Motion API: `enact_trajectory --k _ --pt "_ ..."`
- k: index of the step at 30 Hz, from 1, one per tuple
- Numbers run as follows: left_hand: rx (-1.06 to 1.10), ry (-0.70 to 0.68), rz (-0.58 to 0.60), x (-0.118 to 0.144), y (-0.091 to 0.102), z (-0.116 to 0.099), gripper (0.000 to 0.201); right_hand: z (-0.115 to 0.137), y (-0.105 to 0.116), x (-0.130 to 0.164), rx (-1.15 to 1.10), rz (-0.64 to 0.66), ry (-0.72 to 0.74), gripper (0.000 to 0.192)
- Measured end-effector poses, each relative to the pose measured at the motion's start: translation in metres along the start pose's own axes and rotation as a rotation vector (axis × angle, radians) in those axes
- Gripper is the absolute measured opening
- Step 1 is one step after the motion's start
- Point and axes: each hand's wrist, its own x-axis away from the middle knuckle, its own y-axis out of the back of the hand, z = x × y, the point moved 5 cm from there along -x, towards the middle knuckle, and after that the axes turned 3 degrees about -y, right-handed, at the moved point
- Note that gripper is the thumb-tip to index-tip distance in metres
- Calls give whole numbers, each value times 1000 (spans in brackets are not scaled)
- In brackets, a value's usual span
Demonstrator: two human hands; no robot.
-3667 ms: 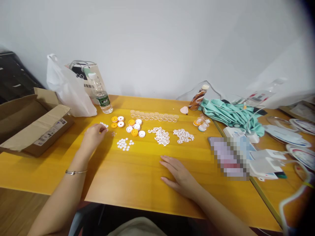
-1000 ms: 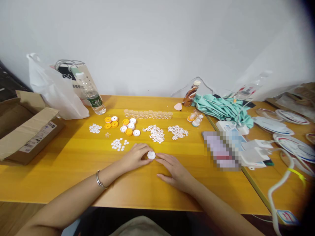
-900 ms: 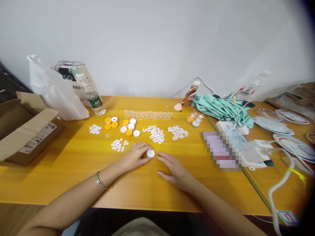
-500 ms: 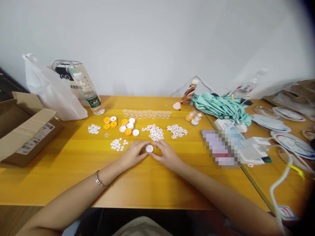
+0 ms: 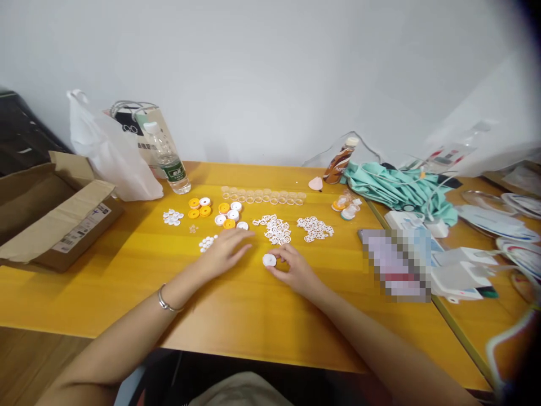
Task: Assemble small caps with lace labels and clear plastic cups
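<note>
A small white round cap (image 5: 269, 260) is pinched between the thumb and fingers of my right hand (image 5: 296, 272), just above or on the table; I cannot tell which. My left hand (image 5: 222, 252) is apart from it, fingers stretched out and holding nothing. Beside that hand lie small white discs (image 5: 207, 243), partly hidden by it. Just beyond its fingers is a group of orange and white round caps (image 5: 229, 224). White openwork pieces lie in two piles, one pile (image 5: 278, 230) beyond my right hand, the other pile (image 5: 315, 229) further right.
A row of clear cups (image 5: 264, 196) stands at the back. Left are more orange caps (image 5: 205, 211), white pieces (image 5: 173, 216), a water bottle (image 5: 172, 166) and a cardboard box (image 5: 80, 225). Right are a brown drink bottle (image 5: 339, 160), green cloth (image 5: 380, 185) and a blurred-out phone (image 5: 393, 262).
My left hand has let go of the white cap and moved left, its fingers opening. My right hand still holds the cap. The view has shifted slightly left.
</note>
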Motion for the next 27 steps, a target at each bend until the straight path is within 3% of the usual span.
enact_trajectory --k 2,4,6,8,10,13,18,27 --pt "-80 37 -112 -1 37 17 20 0 0 1 -3 12 -7 16" --pt "-189 217 -166 5 72 45 20 0 1 1 -3 20 -10 17" --pt "-292 383 -90 14 94 73 22 1 2 2 -1 22 -6 18" --pt "-385 495 45 24 102 96 22 1 3 2 -1 25 2 17" --pt "-408 548 172 31 100 111 21 1 3 3 -3 29 5 17" --pt "-374 542 259 33 90 118 20 1 4 3 -5 41 2 18" --pt "-336 502 269 28 79 118 19 2 5 3 -11 53 -3 16" --pt "-406 546 320 29 72 127 19 3 4 2 -23 65 -19 17"
